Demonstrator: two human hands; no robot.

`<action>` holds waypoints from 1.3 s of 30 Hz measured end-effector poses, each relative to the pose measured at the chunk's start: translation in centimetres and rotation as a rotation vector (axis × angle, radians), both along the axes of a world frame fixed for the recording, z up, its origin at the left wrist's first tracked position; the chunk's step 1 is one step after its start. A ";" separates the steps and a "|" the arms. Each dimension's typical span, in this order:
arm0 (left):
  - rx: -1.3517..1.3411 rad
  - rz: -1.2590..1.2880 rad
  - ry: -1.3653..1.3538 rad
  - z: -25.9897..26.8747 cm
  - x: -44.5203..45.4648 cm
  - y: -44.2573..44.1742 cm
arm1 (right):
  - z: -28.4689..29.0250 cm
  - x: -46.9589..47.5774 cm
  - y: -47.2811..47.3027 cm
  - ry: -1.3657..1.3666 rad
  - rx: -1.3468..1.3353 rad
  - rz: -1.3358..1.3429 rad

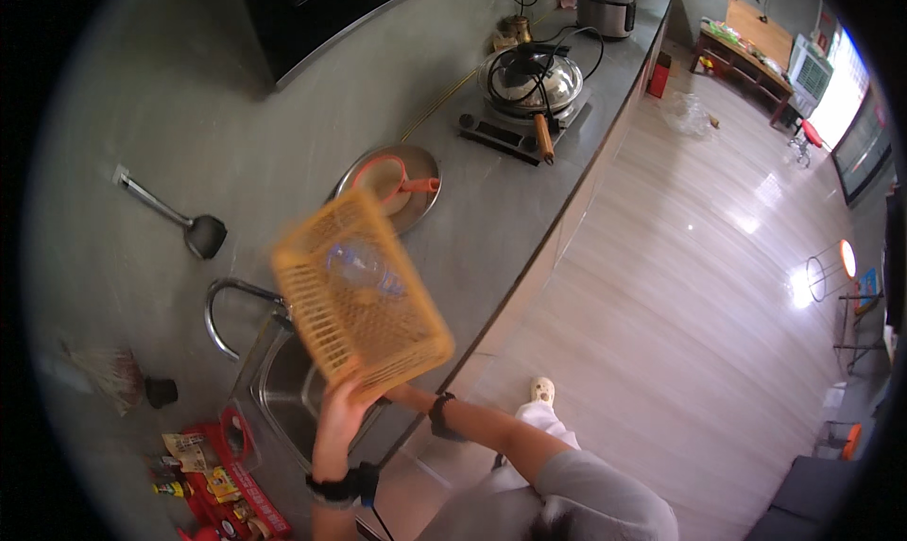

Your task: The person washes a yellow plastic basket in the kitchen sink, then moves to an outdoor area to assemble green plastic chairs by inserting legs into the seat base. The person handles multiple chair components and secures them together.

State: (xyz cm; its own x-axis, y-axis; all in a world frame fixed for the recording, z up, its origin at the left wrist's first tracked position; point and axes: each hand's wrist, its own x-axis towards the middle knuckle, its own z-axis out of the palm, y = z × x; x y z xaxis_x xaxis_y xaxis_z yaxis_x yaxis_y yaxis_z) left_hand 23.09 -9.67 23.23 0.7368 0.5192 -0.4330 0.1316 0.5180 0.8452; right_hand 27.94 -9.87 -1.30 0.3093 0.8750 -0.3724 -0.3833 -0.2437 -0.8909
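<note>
My left hand (344, 403) grips the near end of a yellow plastic basket (418, 328), its fingers over the rim. The basket is tilted above the sink and counter, with its perforated bottom and slotted side in sight. A clear plastic thing with blue marks (365, 266) shows at the basket; whether it lies inside or behind, I cannot tell. My right hand (397, 393) reaches to the basket's lower edge, and its fingers are hidden behind it. Below lies the steel sink (283, 399) with a curved faucet (220, 307) at its left.
Beyond the basket, a steel bowl (427, 158) holds a red-rimmed strainer (421, 185). Farther along stand a lidded pan (560, 80) on a cooktop (496, 137) and an electric pressure cooker (602, 9). A spatula (205, 236) hangs on the wall. Packets (223, 484) lie left of the sink.
</note>
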 end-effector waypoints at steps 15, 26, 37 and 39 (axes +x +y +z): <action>-0.114 -0.428 0.566 -15.8 31.0 -6.6 | -5.0 4.3 -9.0 0.164 0.046 -0.032; 0.189 0.328 0.183 -8.9 -1.6 0.6 | -0.2 12.3 -7.4 0.258 0.165 -0.159; 0.007 0.684 0.263 -18.2 -16.9 -0.6 | -5.4 14.7 -4.4 -0.340 -0.150 -0.074; 0.061 0.603 0.261 -18.7 -14.8 0.7 | -5.2 13.4 -3.9 -0.648 -0.193 -0.175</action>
